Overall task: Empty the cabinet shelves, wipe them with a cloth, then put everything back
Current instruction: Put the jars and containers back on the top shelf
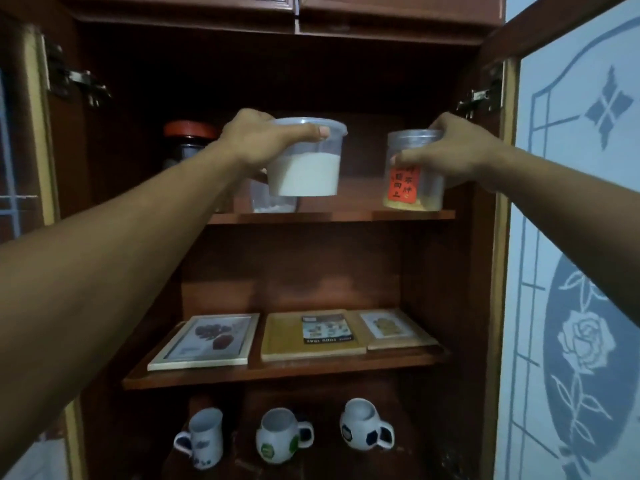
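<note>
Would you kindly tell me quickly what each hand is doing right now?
Left hand: grips the tub of white powder by its rim.
Right hand: grips the red-labelled jar near its top.

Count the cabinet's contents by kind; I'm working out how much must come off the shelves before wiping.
Containers: 4 (white-powder tub, red-label jar, red-lid jar, clear tub)
Picture frames: 2 (left, right)
Wooden board: 1
Mugs: 3 (left, middle, right)
Total: 10
</note>
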Tool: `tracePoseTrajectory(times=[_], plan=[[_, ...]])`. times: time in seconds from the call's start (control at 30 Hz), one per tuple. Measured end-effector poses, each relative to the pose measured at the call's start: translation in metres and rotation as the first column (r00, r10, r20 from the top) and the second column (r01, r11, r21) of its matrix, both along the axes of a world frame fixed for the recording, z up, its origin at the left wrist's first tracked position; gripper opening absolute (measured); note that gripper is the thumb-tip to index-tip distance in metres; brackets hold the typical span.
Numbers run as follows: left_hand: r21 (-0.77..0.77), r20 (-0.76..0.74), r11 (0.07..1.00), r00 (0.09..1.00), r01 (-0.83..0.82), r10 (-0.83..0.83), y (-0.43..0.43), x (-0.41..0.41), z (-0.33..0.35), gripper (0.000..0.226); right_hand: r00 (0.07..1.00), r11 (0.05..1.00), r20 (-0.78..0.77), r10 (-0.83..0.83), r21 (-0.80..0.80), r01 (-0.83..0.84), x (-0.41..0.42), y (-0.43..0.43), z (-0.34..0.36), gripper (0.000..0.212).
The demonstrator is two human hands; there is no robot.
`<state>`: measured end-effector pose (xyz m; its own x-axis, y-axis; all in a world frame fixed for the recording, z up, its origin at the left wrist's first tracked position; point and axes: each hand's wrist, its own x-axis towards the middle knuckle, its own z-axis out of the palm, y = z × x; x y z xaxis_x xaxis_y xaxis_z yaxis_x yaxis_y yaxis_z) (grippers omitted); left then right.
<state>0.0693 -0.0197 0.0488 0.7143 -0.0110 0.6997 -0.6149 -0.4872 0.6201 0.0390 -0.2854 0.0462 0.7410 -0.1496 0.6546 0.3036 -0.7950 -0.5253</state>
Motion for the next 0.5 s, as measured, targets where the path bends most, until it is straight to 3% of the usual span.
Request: tracePoseTrajectory(times=[0.5], plan=[[-0.03, -0.034, 0.994, 0.994, -0.101, 0.1, -0.053, 0.105, 0.032, 0.089, 0.986, 0.986, -0.03, -0.164, -0.041, 0.163, 0.097, -0.008, 0.044, 0.08]])
